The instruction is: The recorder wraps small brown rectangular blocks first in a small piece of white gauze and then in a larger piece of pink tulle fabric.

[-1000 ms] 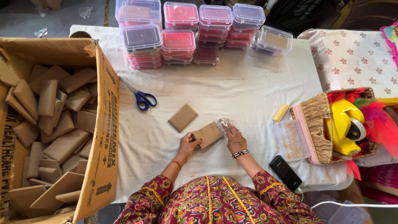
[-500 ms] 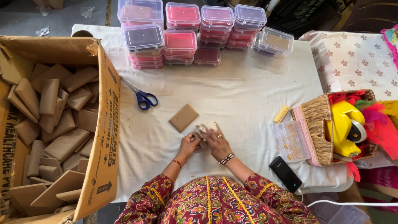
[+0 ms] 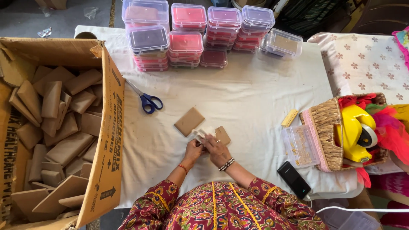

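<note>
The cloth (image 3: pixel 238 98) is white, the scissors (image 3: pixel 147 100) blue-handled. Brown packets (image 3: pixel 55 127) fill a tan box (image 3: pixel 106 140). The stacked tubs (image 3: pixel 185 42) show pink, red and purple. The sleeves (image 3: pixel 149 208) are maroon floral.

Both forearms reach forward and converge just near the brown paper packet (image 3: pixel 222 135). The left hand (image 3: pixel 194 150) and right hand (image 3: pixel 216 149) meet, fingers curled together, pinching.

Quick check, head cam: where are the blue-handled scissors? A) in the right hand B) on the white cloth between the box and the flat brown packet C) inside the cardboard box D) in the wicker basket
B: the blue-handled scissors lie on the white cloth, right of the cardboard box and up-left of the flat brown packet.
</note>
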